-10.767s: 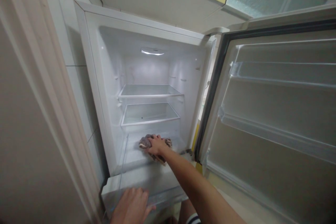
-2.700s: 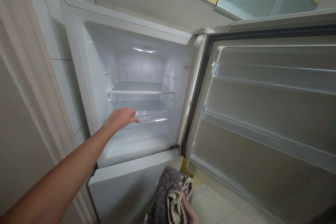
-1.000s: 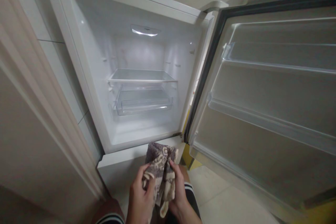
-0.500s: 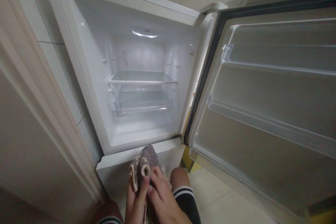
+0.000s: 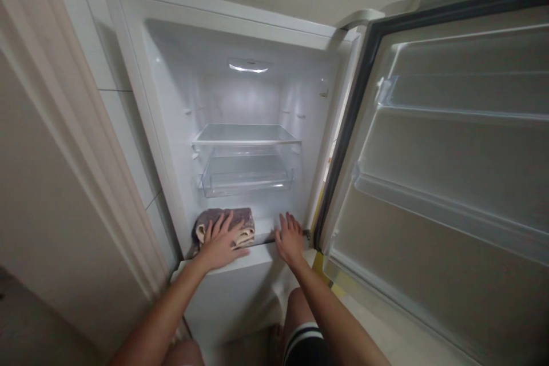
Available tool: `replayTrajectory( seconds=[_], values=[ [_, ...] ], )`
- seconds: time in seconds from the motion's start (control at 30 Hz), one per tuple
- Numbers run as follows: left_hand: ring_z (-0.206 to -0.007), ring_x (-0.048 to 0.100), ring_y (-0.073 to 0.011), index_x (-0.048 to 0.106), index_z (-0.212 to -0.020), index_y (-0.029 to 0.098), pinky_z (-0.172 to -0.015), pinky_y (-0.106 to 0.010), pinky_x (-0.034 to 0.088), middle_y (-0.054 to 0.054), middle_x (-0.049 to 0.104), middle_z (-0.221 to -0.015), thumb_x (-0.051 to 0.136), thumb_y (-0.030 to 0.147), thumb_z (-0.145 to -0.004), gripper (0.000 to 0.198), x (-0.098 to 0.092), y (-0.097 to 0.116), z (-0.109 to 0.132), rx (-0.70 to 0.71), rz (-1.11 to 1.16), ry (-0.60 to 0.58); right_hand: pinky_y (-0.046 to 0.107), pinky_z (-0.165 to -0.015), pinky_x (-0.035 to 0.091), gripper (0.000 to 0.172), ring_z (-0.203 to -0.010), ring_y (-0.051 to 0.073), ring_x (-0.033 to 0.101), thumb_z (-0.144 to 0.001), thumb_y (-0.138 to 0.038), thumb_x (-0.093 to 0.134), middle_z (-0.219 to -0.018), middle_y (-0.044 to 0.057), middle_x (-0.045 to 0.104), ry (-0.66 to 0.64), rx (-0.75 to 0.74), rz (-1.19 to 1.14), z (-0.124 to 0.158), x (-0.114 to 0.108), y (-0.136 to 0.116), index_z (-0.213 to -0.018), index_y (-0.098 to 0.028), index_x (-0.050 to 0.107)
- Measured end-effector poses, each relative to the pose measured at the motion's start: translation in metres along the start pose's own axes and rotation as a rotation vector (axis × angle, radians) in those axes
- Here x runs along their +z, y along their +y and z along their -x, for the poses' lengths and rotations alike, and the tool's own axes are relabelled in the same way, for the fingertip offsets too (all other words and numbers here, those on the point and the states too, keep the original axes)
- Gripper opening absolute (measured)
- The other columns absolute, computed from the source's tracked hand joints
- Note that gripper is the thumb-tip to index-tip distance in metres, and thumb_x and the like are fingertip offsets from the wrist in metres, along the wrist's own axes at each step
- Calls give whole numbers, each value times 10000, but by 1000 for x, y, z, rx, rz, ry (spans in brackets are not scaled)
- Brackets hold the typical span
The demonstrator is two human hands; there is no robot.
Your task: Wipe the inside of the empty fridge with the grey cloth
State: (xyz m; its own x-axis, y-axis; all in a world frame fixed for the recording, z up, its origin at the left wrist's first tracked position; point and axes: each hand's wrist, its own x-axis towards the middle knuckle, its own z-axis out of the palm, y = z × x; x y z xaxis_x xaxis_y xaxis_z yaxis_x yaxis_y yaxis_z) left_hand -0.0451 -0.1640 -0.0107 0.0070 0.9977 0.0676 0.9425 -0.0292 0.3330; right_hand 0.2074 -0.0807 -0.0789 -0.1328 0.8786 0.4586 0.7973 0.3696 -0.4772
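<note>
A folded greyish-purple cloth with pale edges lies at the front left of the refrigerator's floor. My left hand rests on it, palm down with the fingers spread. To the right, my right hand is at the front edge of the refrigerator compartment, fingers stretched forward and nothing in them. Above the cloth, a clear drawer hangs under a glass shelf. The underside of the cloth is hidden.
The refrigerator door stands wide on the right, with clear door racks. A lower white front panel is below the compartment. A pale wooden frame runs along the left, and my knee is close to the panel.
The cloth has gone from between my two hands onto the refrigerator floor. My hands have moved forward and apart, and the view has shifted slightly.
</note>
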Motion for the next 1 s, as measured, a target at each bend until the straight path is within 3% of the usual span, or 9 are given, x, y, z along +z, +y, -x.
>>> replayTrajectory(
  seconds=[0.07,0.13,0.3,0.43,0.57,0.67,0.8,0.9,1.0],
  values=[
    [-1593,364,-415,544,-1591,229,-1302,-592,246,-173,445,-1693,551,779,-893,888,4,-6,-17,-7,-80,-100,488,-1287,273,519,-1540,351,452,-1052,-296,534,-1628,190,514,-54,-54,78,1,16,14,-1538,-131,612],
    [-1612,319,-422,490,-1626,182,-1301,-593,240,-199,362,-1731,409,777,-965,893,15,-9,-29,-46,-105,-68,489,-1320,244,535,-1561,322,433,-1056,-322,531,-1656,148,488,-53,-84,129,4,30,27,-1571,-188,585],
    [-1622,172,-542,281,-1715,227,-1235,-804,137,-205,164,-1787,407,872,-906,1042,41,-22,-54,-243,-215,-73,496,-1325,235,564,-1585,288,399,-1092,-388,442,-1690,100,448,-33,-141,188,8,45,44,-1625,-216,512],
    [-1630,200,-496,218,-1728,221,-1258,-738,208,-179,162,-1795,262,804,-983,947,42,-45,-91,-295,-210,-110,518,-1326,240,580,-1589,301,393,-1093,-426,448,-1690,100,449,-32,-137,176,6,46,46,-1633,-220,501],
    [-1620,224,-510,301,-1714,246,-1260,-758,174,-184,236,-1782,313,783,-981,909,41,-54,-143,-318,-197,-92,529,-1326,238,604,-1590,312,391,-1084,-447,463,-1700,93,430,-37,-134,172,6,51,48,-1644,-223,486],
    [-1603,282,-502,422,-1668,268,-1266,-753,151,-189,342,-1745,334,789,-977,869,53,-36,-184,-258,-178,-99,510,-1340,199,607,-1592,299,387,-1071,-432,490,-1707,68,425,-13,-122,167,6,54,49,-1650,-250,476],
    [-1590,323,-484,410,-1671,286,-1260,-742,173,-180,395,-1723,336,814,-972,879,81,19,-216,-79,-139,-121,495,-1334,209,623,-1576,288,405,-1056,-402,503,-1702,62,441,-8,-149,205,6,54,51,-1662,-264,453],
    [-1606,307,-442,359,-1681,384,-1278,-713,161,-90,357,-1758,386,795,-978,815,95,51,-215,71,-118,-133,497,-1319,241,644,-1560,286,422,-1048,-367,500,-1684,75,470,6,-188,261,6,54,54,-1676,-247,424],
    [-1621,295,-387,385,-1654,453,-1300,-675,148,-13,339,-1771,418,733,-1004,709,90,44,-200,131,-112,-150,487,-1309,262,624,-1552,272,428,-1053,-354,495,-1684,56,473,36,-230,295,7,54,56,-1669,-280,433]
  ],
)
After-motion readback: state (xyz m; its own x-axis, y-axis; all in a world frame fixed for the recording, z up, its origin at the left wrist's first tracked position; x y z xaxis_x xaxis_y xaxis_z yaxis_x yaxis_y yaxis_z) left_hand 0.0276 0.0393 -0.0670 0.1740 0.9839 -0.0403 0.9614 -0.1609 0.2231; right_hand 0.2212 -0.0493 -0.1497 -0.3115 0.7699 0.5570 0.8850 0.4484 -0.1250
